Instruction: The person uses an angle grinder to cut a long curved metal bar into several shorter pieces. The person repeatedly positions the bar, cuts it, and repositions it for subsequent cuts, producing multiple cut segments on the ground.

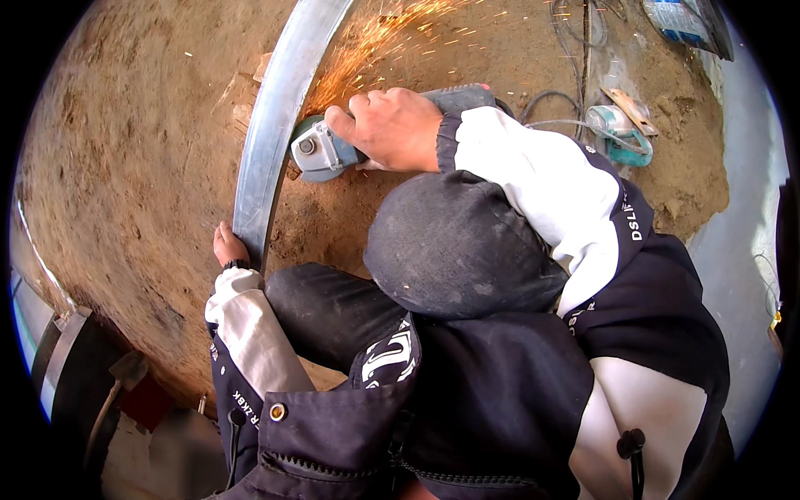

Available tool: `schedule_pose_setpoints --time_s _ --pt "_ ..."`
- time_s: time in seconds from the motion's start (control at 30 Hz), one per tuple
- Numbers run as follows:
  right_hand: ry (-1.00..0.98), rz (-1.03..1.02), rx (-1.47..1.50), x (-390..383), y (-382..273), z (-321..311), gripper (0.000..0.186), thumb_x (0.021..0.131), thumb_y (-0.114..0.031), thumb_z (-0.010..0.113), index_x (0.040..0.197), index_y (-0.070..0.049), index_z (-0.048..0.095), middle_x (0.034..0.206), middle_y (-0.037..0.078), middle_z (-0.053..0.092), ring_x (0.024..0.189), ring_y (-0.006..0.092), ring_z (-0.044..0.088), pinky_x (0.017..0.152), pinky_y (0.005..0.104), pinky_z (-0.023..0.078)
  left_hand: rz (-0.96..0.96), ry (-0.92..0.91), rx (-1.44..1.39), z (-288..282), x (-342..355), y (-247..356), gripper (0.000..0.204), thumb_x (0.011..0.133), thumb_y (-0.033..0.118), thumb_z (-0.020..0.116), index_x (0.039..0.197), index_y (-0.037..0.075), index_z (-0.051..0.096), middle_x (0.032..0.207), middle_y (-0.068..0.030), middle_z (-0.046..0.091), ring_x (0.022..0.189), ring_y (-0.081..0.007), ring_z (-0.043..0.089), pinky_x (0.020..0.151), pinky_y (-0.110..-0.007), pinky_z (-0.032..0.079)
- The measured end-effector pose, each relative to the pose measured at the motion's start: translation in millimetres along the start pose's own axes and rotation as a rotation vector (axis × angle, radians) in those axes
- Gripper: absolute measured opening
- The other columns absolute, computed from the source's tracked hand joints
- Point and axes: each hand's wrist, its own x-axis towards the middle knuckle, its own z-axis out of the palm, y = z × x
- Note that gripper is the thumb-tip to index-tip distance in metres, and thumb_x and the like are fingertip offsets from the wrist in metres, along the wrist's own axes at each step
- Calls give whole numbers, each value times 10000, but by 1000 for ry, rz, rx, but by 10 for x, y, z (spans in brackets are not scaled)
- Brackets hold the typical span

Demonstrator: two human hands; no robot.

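Observation:
My right hand is wrapped round the body of an angle grinder with a grey head and a dark body. The grinder's head meets the right edge of a long grey metal bar, and orange sparks fly up and away from there. The disc is mostly hidden under the guard. My left hand grips the bar's left edge near its close end; some of its fingers are out of sight behind the metal. My bent knees in dark trousers are close to the bar.
Brown bare earth lies all round the bar. To the right are a teal and white power tool, a piece of wood and loose dark cables. A blue and white package stands far right. A shovel lies low on the left.

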Motion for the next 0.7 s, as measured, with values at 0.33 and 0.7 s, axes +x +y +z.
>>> schedule_pose_setpoints --time_s 0.33,0.7 --pt "20 19 -3 7 18 26 714 756 -381 857 1275 -81 468 857 104 614 778 283 697 663 398 564 10 -3 -20 60 93 -154 516 1047 427 478 1137 -31 698 1106 -258 714 1057 -418 661 929 -449 491" --pt "-7 33 33 19 28 -63 742 734 -380 875 1273 -71 469 884 108 613 806 287 696 679 412 564 -34 -58 37 3 144 -212 518 1041 430 481 1137 -31 697 1102 -256 721 1052 -419 663 928 -446 495"
